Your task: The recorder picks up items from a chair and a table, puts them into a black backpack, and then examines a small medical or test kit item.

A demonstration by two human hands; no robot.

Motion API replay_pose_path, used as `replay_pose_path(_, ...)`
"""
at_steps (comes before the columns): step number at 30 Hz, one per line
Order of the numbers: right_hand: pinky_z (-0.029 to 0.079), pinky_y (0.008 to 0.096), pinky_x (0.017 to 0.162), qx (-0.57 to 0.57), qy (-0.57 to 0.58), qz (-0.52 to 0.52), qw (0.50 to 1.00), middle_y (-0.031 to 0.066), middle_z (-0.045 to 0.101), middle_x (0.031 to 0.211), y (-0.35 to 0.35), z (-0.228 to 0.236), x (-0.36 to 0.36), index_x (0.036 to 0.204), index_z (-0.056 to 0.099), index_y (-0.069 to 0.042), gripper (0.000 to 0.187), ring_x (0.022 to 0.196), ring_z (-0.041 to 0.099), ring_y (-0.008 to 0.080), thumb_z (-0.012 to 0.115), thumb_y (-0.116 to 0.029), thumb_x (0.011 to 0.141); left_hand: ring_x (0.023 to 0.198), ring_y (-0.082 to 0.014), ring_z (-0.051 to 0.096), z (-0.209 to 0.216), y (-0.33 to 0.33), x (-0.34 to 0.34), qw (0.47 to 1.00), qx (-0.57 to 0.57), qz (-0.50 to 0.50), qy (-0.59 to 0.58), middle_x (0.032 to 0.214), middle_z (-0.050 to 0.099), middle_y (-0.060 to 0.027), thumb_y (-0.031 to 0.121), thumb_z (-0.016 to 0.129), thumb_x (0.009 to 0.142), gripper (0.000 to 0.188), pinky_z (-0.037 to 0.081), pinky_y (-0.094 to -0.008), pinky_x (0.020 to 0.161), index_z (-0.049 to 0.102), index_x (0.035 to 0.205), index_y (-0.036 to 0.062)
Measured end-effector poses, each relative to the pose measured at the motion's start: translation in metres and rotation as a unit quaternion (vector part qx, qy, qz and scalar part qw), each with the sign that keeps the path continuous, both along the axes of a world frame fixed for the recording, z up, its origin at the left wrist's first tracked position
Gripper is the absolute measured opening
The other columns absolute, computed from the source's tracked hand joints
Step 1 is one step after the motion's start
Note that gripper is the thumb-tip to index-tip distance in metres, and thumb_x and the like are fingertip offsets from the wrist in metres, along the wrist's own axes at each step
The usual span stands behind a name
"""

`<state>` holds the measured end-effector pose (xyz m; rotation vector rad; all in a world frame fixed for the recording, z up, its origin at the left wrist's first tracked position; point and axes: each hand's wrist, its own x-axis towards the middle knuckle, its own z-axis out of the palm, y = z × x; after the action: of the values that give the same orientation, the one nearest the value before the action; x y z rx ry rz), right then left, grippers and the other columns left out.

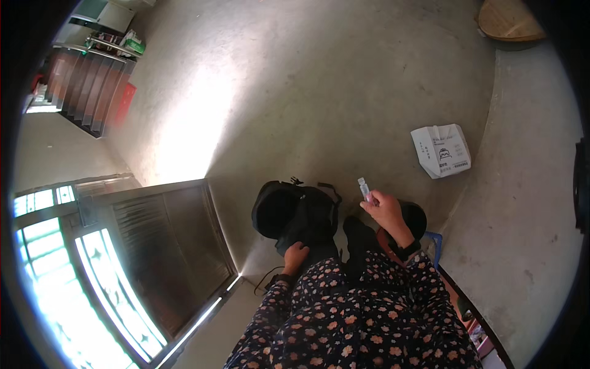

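A black backpack (312, 212) rests against my legs, its dark rounded compartment gaping at the left. My left hand (295, 257) is closed on the near left part of the backpack, fingers curled into the black fabric. In front of my right knee, my right hand (387, 213) is closed around a small clear plastic bottle (364, 186). Its narrow end points up and away from me, and something pinkish shows near my fingers. My palm hides the bottle's lower end.
A white paper package (441, 151) with dark print lies on the concrete floor at right. A dark metal door (166, 246) stands at left. Beside my right leg is a blue plastic edge (435, 246). A tan round lid (510, 21) appears far right.
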<state>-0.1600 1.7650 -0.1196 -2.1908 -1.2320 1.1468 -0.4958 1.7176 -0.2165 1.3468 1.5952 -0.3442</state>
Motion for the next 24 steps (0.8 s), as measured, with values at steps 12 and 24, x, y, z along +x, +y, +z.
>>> replay_pose_path(12,0.045,0.0366,0.054,0.011,0.044,-0.019,0.999,0.0127,0.057,0.063,-0.001,-0.007,0.004,0.082,0.059,-0.004,0.030,0.058,0.059,0.0305,0.072,-0.031,0.075,0.088,-0.0389,0.059,-0.004,0.003,-0.001,1.000,0.001,-0.009,0.002,0.088,0.063,-0.0216,0.032,0.058,0.076,0.032,0.046,-0.0446,0.078,0.062,0.086,0.0019)
replay_pose_path(24,0.048,0.0250,0.060,-0.011,0.330,-0.098,0.939,0.0064,0.065,0.079,0.012,0.020,0.002,0.110,0.057,0.005,0.030,0.069,0.063,0.0119,0.057,-0.018,0.091,0.089,-0.0391,0.059,-0.009,0.004,-0.012,1.000,0.020,-0.005,-0.022,0.090,0.063,-0.0219,0.032,0.057,0.076,0.032,0.046,-0.0447,0.078,0.062,0.086,0.0020)
